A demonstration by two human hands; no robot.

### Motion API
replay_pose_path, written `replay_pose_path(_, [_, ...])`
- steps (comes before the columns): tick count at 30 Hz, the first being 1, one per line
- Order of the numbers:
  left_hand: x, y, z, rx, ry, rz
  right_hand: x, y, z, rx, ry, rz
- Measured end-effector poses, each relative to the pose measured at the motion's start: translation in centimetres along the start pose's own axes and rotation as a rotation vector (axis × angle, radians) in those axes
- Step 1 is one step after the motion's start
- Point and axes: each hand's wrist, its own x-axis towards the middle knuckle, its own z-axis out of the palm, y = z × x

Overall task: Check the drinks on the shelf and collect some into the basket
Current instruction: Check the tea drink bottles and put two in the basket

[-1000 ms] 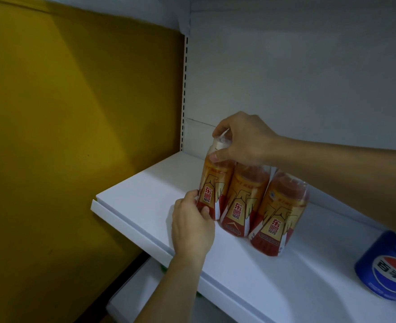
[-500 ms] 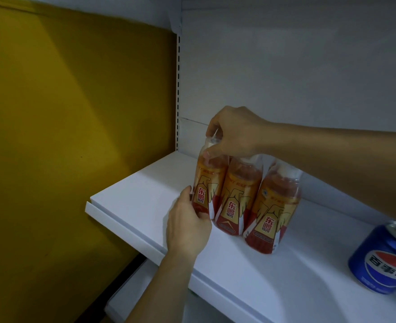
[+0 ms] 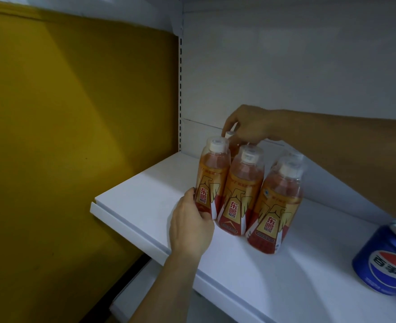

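- Bottles [image 3: 241, 192]: orange drinks with white caps, grouped upright on the white shelf [image 3: 145, 203] near its left end; three are seen in front, at least one more behind.
- Left hand [image 3: 190, 226]: the base of the leftmost bottle [image 3: 212, 180] is gripped, fingers curled round it.
- Right hand [image 3: 248, 127]: the cap of a rear bottle [image 3: 229, 135] is pinched by the fingertips.
- Step judged: checking; nothing is lifted yet. A firm hold on one bottle and a clear lift are called for next.
- Basket: not in view.
- Blue can [image 3: 388, 259]: set well apart at the right.
- Surroundings: a white back panel [image 3: 285, 66], a yellow wall [image 3: 75, 113] at the left, a lower shelf [image 3: 131, 297] beneath.
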Motion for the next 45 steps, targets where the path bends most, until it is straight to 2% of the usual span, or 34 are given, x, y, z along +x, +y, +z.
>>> replay_pose_path(5, [-0.1, 0.2, 0.0, -0.031, -0.014, -0.028, -1.1, 0.0, -0.6, -0.04, 0.255, -0.054])
replay_pose_path(9, [-0.9, 1.0, -0.7, -0.053, -0.006, -0.076, -3.1, -0.1, -3.7, 0.036, 0.524, -0.054])
replay_pose_path(13, [-2.2, 2.6, -2.1, -0.131, 0.105, -0.098, -6.4, -0.2, -7.1, 0.192, 0.748, -0.103])
replay_pose_path(16, [-3.7, 4.7, -3.1, -0.267, 0.296, 0.017, -9.3, 0.0, -9.2, 0.302, 0.938, -0.164])
replay_pose_path(18, [-5.5, 7.1, -3.3, -0.395, 0.298, 0.151, -11.4, 0.4, -10.2, 0.374, 1.003, -0.211])
replay_pose_path(23, [-9.9, 13.0, -1.7, -0.658, 0.114, 0.473, -17.5, 1.8, -10.0, 0.523, 1.011, -0.298])
replay_pose_path(25, [-11.3, 14.9, -0.5, -0.735, -0.029, 0.593, -20.1, 2.5, -9.2, 0.557, 0.99, -0.291])
replay_pose_path(27, [-12.9, 16.6, 1.1, -0.805, -0.239, 0.638, -22.3, 3.4, -8.4, 0.59, 0.978, -0.237])
replay_pose_path(30, [-15.3, 18.9, 3.7, -0.994, -0.487, 0.441, -24.6, 5.3, -7.3, 0.701, 0.985, -0.154])
replay_pose_path(32, [-16.2, 19.7, 5.4, -1.104, -0.512, 0.284, -25.8, 6.8, -7.0, 0.769, 0.989, -0.107])
replay_pose_path(36, [-17.3, 20.8, 7.9, -1.176, -0.527, 0.089, -28.0, 10.6, -6.0, 0.954, 0.923, -0.029])
replay_pose_path(41, [-18.8, 21.7, 10.4, -1.138, -0.567, 0.012, -29.7, 14.9, -2.6, 1.238, 0.815, -0.034])
replay_pose_path(45, [-19.7, 21.8, 11.4, -1.066, -0.62, 0.013, -30.3, 17.2, -0.2, 1.295, 0.843, -0.076])
